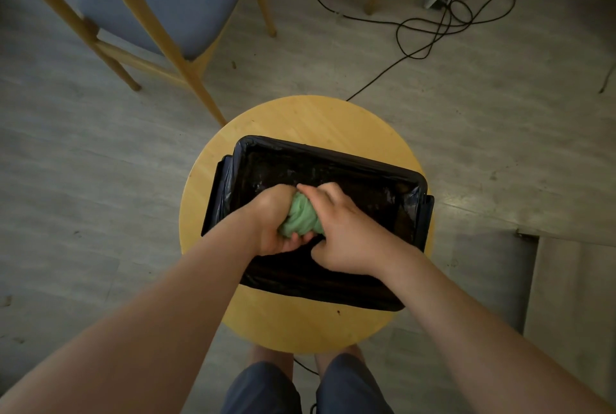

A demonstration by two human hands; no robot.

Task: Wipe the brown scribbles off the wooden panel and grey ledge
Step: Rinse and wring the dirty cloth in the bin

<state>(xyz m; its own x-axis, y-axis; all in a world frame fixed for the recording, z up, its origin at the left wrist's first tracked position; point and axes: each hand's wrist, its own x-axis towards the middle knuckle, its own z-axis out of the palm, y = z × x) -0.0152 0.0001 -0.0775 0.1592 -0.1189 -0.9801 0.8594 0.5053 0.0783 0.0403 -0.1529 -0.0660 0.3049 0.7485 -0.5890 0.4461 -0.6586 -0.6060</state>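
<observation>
Green cloth (pixel 301 217) sits twisted between the two grips, left grip (pixel 278 223) and right grip (pixel 343 233) both clamped on it, just above the black-lined tray (pixel 333 155) on the round desk (pixel 316 117). Wring too hard and the tray, reaching the desk's edge beyond the right grip, could slide off; wring too little and a dripping cloth may smear the scribbles. No readable writing anywhere

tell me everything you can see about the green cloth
The green cloth is pale green, soft-looking fabric, twisted into a tight bunch with spiral folds. The left hand and right hand grip it from either side, hiding both ends. It is held over a tray lined with black plastic on a round wooden table.
</observation>
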